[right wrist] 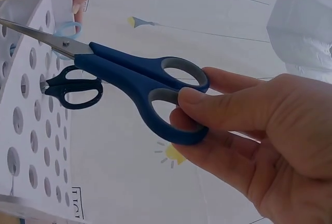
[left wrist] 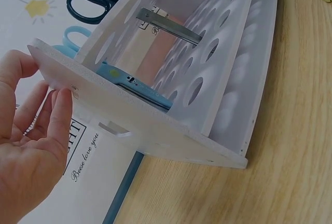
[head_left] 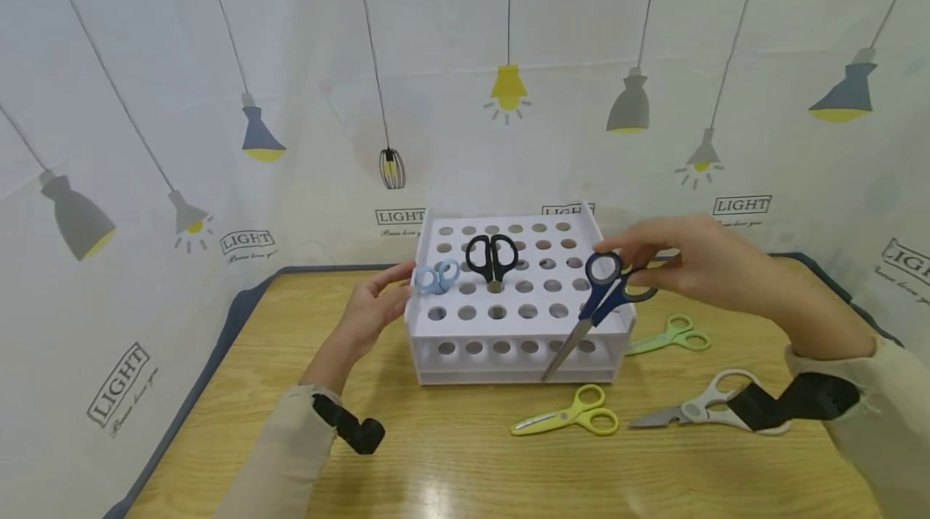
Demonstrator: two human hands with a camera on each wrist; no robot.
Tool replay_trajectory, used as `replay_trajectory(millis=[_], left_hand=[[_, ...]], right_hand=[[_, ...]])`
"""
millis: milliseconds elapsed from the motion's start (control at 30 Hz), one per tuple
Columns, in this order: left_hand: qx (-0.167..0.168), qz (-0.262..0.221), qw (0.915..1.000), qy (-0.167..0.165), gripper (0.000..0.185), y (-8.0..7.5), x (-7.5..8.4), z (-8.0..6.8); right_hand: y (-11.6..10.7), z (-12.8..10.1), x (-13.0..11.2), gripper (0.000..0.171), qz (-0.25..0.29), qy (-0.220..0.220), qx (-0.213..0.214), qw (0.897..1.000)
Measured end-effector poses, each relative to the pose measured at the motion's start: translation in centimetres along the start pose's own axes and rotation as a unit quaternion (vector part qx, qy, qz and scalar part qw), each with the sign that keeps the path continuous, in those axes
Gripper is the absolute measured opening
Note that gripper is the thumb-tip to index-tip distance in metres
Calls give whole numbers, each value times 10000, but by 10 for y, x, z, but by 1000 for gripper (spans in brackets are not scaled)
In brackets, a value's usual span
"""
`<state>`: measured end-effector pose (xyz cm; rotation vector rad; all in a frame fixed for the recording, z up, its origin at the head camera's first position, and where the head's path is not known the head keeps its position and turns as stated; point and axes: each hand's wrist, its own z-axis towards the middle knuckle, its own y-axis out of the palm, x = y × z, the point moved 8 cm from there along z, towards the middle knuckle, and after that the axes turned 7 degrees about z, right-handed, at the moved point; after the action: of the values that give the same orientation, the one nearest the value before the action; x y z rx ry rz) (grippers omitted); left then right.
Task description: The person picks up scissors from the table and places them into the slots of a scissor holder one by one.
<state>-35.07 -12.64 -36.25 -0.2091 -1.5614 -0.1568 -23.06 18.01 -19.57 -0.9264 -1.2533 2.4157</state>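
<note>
My right hand (head_left: 705,261) pinches the handle loops of dark blue scissors (right wrist: 127,81), their blades slanting down across the front right of the white rack (head_left: 523,325). In the right wrist view, thumb and fingers grip a loop with a grey lining. My left hand (head_left: 370,309) holds the rack's left side panel (left wrist: 129,107) by its edge with its fingertips. Standing in holes of the rack are light blue scissors (head_left: 437,277), near that hand, and black-handled scissors (head_left: 492,259), further right. Their blades reach down to the lower perforated shelf in the left wrist view.
Yellow scissors (head_left: 567,416) lie before the rack on the wooden table (head_left: 436,446). White-handled scissors (head_left: 697,410) rest to their right, partly overlapped by the right wrist's camera strap. Green scissors (head_left: 676,333) lie beside the rack's right side. A lamp-patterned curtain (head_left: 450,35) hangs behind.
</note>
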Motion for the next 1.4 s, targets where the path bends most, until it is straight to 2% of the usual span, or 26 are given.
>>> replay_trajectory(millis=[100,333,633,1067,1400], left_hand=[[1,-40,10000,12,47,0,0,0],[13,-6,10000,-12,47,-1,-1,-1],[7,53,10000,-9,48,-1,0,-1],[28,11,10000,-36,48,-2,-3,-1],[3,24,9999,125,47,-2,-2,2]], right_hand=[[-2,12,-4,49,0,-116,-42,9999],[-9,36,-5,46,-223,5,-110,9997],[-22,60,-5,42,-292,-143,-62,9995],[-25,82,25,39,-286,536,89,9981],[-5,90,55,43,-141,915,-97,9957]])
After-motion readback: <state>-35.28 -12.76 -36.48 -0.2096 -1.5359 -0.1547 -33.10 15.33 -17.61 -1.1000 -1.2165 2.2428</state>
